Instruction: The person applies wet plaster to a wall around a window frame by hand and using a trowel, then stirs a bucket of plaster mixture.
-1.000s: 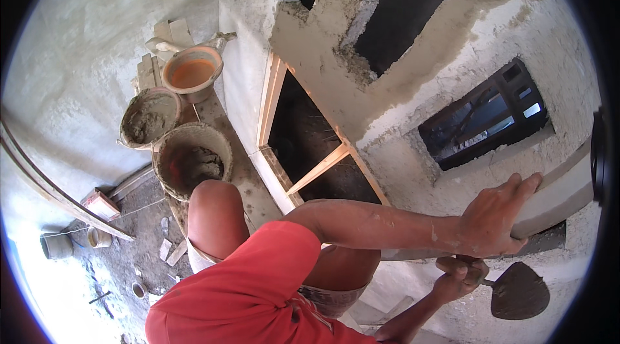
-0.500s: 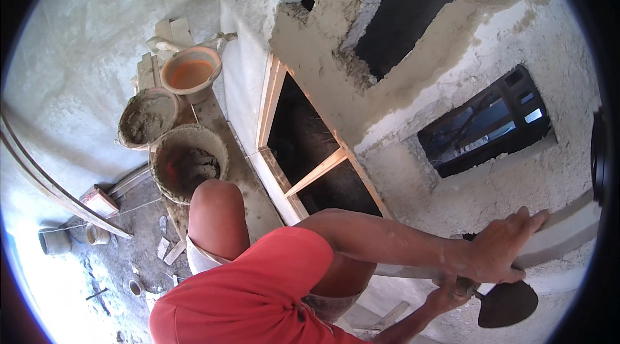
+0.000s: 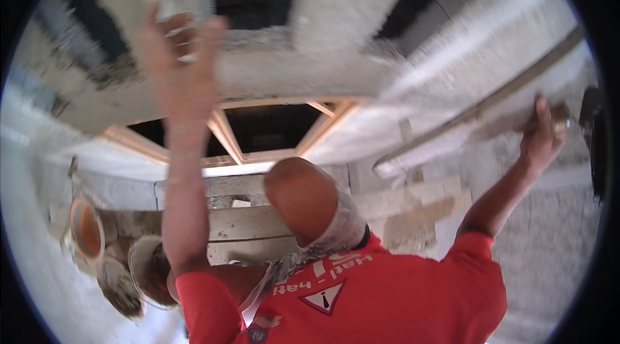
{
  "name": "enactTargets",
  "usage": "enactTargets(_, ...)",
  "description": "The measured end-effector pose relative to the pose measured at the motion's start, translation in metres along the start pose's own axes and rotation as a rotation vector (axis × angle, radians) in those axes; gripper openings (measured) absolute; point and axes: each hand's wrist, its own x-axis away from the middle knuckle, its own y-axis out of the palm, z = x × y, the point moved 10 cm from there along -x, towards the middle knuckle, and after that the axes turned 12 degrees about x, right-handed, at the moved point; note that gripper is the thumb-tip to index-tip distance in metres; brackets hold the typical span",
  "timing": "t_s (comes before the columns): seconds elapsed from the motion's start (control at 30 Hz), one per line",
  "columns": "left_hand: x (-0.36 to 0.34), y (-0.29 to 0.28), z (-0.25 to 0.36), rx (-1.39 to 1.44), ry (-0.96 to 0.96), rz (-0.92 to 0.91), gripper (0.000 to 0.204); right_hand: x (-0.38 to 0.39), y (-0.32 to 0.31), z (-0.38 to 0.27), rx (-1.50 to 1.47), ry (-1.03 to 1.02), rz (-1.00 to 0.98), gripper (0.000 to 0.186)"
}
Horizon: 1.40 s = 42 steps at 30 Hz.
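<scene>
Plaster wall (image 3: 310, 78) behind left hand (image 3: 183, 76), fingers spread; right hand (image 3: 541, 141) blurred, grip impossible to tell.
Possible scraped knuckles, from brushing rough surface.

We've got a red shirt (image 3: 413, 302) with white lettering, plus a white triangle (image 3: 323, 297) edged dark purple, black mark inside. Shorts (image 3: 345, 222) look mottled grey and white to us. Left end of planks (image 3: 248, 224): one bucket (image 3: 88, 231) orange inside, paler rim; two more buckets (image 3: 134, 266) crusted grey-brown. Planks dull tan. We see light orange-tan on the wooden frame (image 3: 227, 139), black gaps (image 3: 271, 126) between. Wall (image 3: 323, 82): patchy beige-grey and white. Long strip (image 3: 484, 115): whitish, brown along top edge.
</scene>
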Motion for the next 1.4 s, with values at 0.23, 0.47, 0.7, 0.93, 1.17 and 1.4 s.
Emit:
enactTargets(0.23,-0.002,-0.022,-0.008,-0.111,-0.045,-0.065,0.058,0.015,-0.060,0.028,0.257,0.116,-0.002,0.023)
enactTargets(0.47,0.018,-0.004,-0.098,0.008,-0.204,-0.158,0.059,0.048,-0.140,0.091,0.590,0.072,0.222,0.043)
enactTargets(0.7,-0.001,0.003,-0.111,-0.096,-0.223,-0.233,0.065,0.099,-0.098,0.134,0.650,0.342,0.140,0.039)
enactTargets(0.93,0.016,0.009,-0.084,-0.083,-0.283,-0.260,0.065,0.105,-0.092,0.216,0.716,0.270,0.100,0.050)
enactTargets(1.17,0.015,0.039,-0.074,-0.023,-0.125,-0.295,0.062,0.063,-0.130,0.280,0.780,0.059,0.125,0.047)
enactTargets(1.4,0.020,0.036,-0.089,-0.138,-0.141,-0.377,0.059,0.116,-0.075,0.209,0.967,0.092,-0.166,0.052)
